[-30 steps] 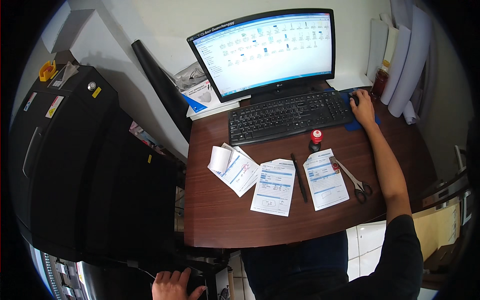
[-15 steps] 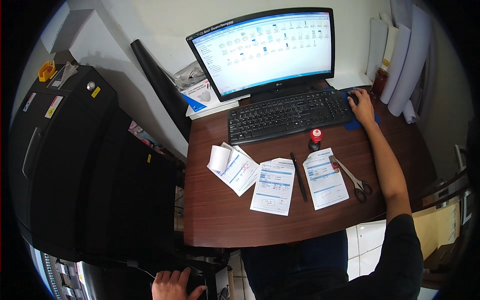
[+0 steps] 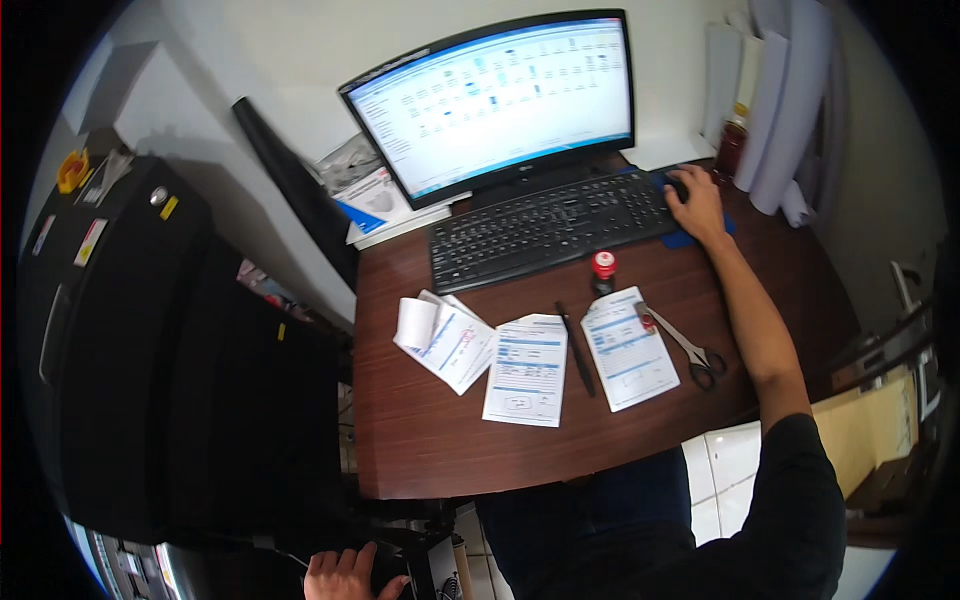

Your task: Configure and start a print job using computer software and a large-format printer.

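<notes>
My right hand (image 3: 702, 208) rests over a dark computer mouse (image 3: 679, 188) on a blue mouse pad (image 3: 680, 240), fingers curved around it. To its left lies a black keyboard (image 3: 550, 228), in front of a lit monitor (image 3: 500, 105) showing rows of small icons. Down at the lower edge, my left hand (image 3: 345, 577) lies palm down with fingers stretched out, over something dark beside the desk; it grips nothing visible. Between my arms on the brown desk (image 3: 430, 450) are two printed slips (image 3: 525, 375), (image 3: 630, 350) and a black pen (image 3: 577, 350).
A red-topped stamp (image 3: 603, 270) stands behind the right slip, with scissors (image 3: 695, 350) beside it. More papers (image 3: 455, 350) lie at left. A bottle (image 3: 731, 145) and paper rolls (image 3: 768, 120) stand at back right. A large black machine (image 3: 110, 350) fills the left.
The view has turned slightly, so the desk and monitor sit further left in the picture. My right hand stays on the mouse, and my left hand keeps about the same pose.
</notes>
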`<state>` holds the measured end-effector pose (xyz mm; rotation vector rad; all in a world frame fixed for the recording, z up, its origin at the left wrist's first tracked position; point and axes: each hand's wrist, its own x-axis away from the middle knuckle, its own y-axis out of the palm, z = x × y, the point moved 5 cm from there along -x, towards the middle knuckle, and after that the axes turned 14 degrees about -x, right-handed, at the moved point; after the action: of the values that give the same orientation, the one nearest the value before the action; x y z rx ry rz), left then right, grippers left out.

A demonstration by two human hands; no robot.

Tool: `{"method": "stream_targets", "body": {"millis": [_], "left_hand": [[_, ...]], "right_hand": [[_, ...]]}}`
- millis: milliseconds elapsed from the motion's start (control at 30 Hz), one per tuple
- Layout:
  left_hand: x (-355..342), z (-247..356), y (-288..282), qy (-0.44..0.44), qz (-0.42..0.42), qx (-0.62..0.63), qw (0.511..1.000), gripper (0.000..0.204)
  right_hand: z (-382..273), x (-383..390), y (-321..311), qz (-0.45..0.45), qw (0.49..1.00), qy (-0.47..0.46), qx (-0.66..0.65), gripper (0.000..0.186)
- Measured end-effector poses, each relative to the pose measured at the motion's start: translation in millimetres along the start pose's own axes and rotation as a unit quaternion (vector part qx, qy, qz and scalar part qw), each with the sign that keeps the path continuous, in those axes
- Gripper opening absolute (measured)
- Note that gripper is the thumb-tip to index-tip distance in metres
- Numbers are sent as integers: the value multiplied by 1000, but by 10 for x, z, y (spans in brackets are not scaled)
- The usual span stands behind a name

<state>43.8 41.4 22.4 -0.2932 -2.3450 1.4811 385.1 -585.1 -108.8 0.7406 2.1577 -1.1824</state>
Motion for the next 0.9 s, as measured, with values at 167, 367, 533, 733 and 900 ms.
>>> {"method": "stream_targets", "body": {"millis": [167,367,533,733,900], "left_hand": [[-11,-2,-21,-2,2,-2,1000,54],[12,-11,5,-11,-1,-2,1000,54],[23,-11,34,-15,2,1,1000,57],[-32,-3,61,-46,-1,-3,999,61],[24,35,-187,-41,119,74,989,48]], "right_hand": [[-92,91,-36,-52,999,13,7,53],[-134,80,-109,-74,996,-40,-11,62],[-1,41,-100,18,999,-34,-18,50],[163,34,-99,37,998,46,-8,40],[133,61,-90,38,998,48,-9,43]]}}
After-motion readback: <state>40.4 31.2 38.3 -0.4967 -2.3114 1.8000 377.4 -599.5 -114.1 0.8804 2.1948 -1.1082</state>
